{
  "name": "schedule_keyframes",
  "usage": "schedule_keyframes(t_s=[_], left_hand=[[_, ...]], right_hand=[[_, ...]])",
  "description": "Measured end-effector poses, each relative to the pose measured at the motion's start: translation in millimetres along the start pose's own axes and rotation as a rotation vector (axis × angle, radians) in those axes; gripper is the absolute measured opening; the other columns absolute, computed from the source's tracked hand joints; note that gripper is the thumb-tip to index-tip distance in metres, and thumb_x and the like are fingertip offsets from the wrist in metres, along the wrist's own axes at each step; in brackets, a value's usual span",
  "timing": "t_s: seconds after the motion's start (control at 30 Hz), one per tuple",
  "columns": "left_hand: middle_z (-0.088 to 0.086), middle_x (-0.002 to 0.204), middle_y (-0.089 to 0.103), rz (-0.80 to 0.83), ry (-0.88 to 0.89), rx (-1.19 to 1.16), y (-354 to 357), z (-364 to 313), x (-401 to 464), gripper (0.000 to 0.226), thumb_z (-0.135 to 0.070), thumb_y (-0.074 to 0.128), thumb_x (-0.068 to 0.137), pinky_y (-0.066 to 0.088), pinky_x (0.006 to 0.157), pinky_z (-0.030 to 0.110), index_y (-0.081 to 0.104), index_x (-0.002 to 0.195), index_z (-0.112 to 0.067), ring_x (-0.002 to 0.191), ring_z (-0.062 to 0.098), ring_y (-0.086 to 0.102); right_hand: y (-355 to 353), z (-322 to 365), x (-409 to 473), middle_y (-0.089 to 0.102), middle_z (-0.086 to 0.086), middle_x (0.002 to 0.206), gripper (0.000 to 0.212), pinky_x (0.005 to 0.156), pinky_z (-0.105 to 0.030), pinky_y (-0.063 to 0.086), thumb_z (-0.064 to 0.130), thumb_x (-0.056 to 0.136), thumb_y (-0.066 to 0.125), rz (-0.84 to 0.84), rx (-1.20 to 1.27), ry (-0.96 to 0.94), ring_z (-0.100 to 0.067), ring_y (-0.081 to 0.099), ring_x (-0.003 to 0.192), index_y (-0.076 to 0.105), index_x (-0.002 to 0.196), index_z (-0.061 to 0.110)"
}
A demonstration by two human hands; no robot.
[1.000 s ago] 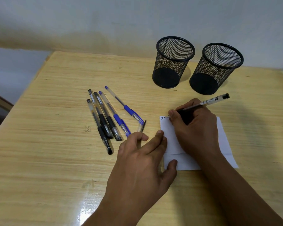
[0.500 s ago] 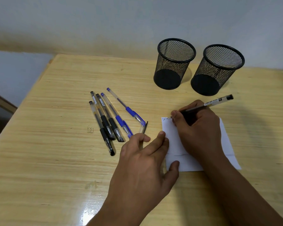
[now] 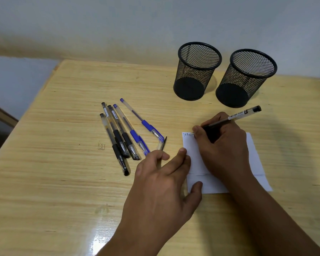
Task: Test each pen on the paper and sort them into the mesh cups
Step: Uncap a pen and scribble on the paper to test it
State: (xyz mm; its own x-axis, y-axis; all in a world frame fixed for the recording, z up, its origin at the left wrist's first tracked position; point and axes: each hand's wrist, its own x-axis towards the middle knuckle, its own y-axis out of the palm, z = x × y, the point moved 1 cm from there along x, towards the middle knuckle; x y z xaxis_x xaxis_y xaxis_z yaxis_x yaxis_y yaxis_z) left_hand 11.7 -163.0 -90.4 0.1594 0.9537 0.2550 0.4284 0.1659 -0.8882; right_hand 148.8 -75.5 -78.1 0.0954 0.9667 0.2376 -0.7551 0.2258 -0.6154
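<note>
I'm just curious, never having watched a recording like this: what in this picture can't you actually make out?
Head view:
- Pen tip: the right hand gripping the pen hides it.
- Writing on the paper: too small to read, and that hand covers much of the sheet.
- Clear cap by the left hand: its lower end is behind the fingers.
- Print on the loose pens: mostly too small.

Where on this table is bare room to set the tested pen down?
Bare wood lies between the loose pens and the left cup, and right of the paper below the right cup. Crowded: around the left hand and the right hand.
</note>
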Motion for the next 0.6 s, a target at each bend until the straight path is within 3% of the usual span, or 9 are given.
schedule_keyframes(t_s=[0.3,0.5,0.6], left_hand=[[-0.016,0.130,0.062,-0.009,0.011,0.009,1.2,1.0,0.8,0.050,-0.053,0.055,0.082,0.044,0.085,0.036,0.069,0.120,-0.022,0.108,0.021,0.051],[-0.017,0.132,0.061,0.001,0.006,0.002,1.1,1.0,0.6,0.049,-0.053,0.056,0.083,0.049,0.085,0.039,0.068,0.120,-0.023,0.107,0.022,0.051],[-0.016,0.132,0.061,-0.008,0.016,0.006,2.0,0.3,0.2,0.048,-0.053,0.057,0.083,0.048,0.085,0.039,0.068,0.119,-0.023,0.107,0.022,0.050]], right_hand=[[0.0,-1.6,0.9,0.052,0.024,0.070,0.014,0.066,0.007,0.036,0.024,0.087,0.071,-0.001,0.002,0.012,0.026,0.052,0.076,0.058,0.085,0.020],[-8.5,-8.5,6.5,0.071,0.005,0.079,0.018,0.067,0.001,0.042,0.029,0.088,0.067,-0.080,0.151,0.107,-0.001,0.066,0.078,0.068,0.089,0.011],[-9.9,-7.3,8.8,0.071,0.009,0.075,0.017,0.067,-0.003,0.044,0.028,0.089,0.067,-0.050,0.194,0.157,-0.002,0.067,0.074,0.070,0.087,0.011]])
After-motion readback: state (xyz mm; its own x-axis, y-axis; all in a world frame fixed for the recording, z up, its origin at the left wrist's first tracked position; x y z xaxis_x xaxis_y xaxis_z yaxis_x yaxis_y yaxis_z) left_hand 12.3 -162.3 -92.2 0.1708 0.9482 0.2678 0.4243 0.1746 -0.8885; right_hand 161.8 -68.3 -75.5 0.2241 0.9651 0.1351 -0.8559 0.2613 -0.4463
